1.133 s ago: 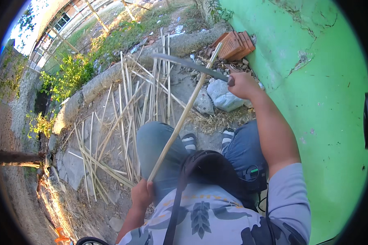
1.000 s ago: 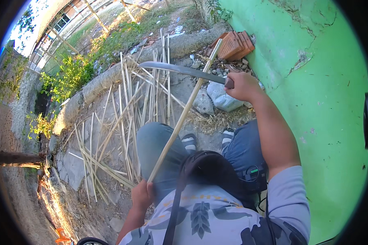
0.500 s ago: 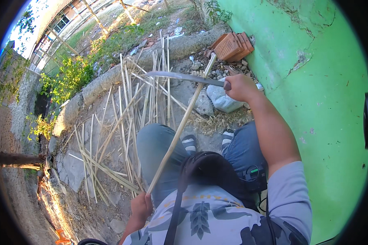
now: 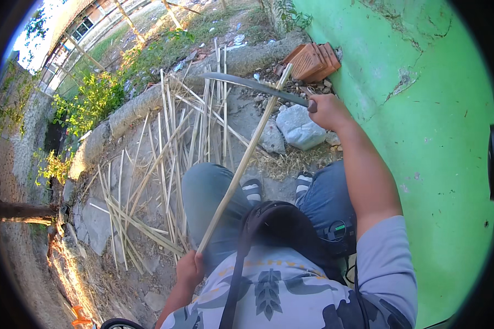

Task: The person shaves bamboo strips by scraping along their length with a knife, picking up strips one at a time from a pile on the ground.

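A long pale bamboo strip [image 4: 237, 178] slants from beside my left knee up toward the rubble by the wall. My left hand [image 4: 190, 267] is closed round its near end. Held in my right hand [image 4: 331, 112], a machete [image 4: 252, 84] with a slightly curved grey blade points left. The blade crosses the strip close to its far end; whether it bites into it I cannot tell. Many split bamboo strips [image 4: 170, 156] lie loosely over one another on the ground to the left of my knees.
A green wall [image 4: 422, 159] runs along my right side. Stacked terracotta tiles [image 4: 311, 61] stand against it, with a pale rock [image 4: 300, 127] nearer me. A low concrete kerb [image 4: 143, 112] curves behind the strips; leafy plants [image 4: 96, 104] grow beyond it.
My right hand and the machete have risen a little, the blade tip moving farther away from me. The strip's far end has shifted slightly up; my left hand keeps its hold.
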Demonstrator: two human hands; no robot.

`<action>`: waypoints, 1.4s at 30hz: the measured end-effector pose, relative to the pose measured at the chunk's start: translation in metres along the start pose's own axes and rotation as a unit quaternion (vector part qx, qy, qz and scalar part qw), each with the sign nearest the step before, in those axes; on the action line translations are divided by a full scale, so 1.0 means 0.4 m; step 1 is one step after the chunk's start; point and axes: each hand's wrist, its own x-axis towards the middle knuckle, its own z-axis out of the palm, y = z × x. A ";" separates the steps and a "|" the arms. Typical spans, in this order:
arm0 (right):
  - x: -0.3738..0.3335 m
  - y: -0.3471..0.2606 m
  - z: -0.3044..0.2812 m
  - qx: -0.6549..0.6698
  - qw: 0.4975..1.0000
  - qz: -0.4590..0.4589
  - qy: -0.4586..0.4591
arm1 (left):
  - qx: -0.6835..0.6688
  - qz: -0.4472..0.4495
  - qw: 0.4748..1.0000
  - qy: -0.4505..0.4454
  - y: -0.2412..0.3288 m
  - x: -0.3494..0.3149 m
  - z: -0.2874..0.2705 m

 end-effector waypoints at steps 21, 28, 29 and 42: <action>0.077 0.222 0.051 0.021 1.000 0.001 -0.018 | 0.006 0.014 1.000 -0.014 0.101 0.138 0.158; 0.009 0.125 0.017 -0.039 0.972 -0.219 -0.079 | -0.003 0.026 1.000 0.004 0.100 0.127 0.206; 0.005 0.119 0.010 -0.062 0.966 -0.241 -0.072 | -0.002 0.024 1.000 0.005 0.101 0.124 0.205; 0.044 0.317 -0.029 0.041 0.999 -0.010 -0.014 | 0.015 0.041 0.999 -0.009 0.178 0.136 0.218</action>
